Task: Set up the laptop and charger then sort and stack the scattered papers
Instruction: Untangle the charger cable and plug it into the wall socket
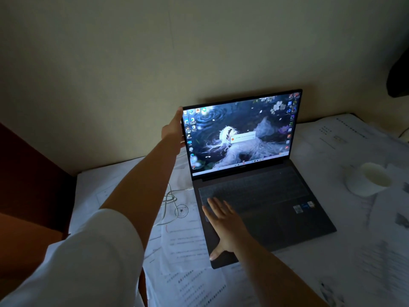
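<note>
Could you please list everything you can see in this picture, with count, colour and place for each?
Open dark grey laptop: one, screen lit with a blue wallpaper, middle of the table against the wall.
Thin white charger cable: one, looped on the papers left of the laptop, running to its left edge.
Scattered white printed papers: many, covering the table around and under the laptop.
Small white round cup: one, on the papers right of the laptop.
Left hand: one, its grip on the screen's left edge, white sleeve pushed up the arm.
Right hand: one, fingers spread flat on the laptop's base by the keyboard's near-left corner.
</note>
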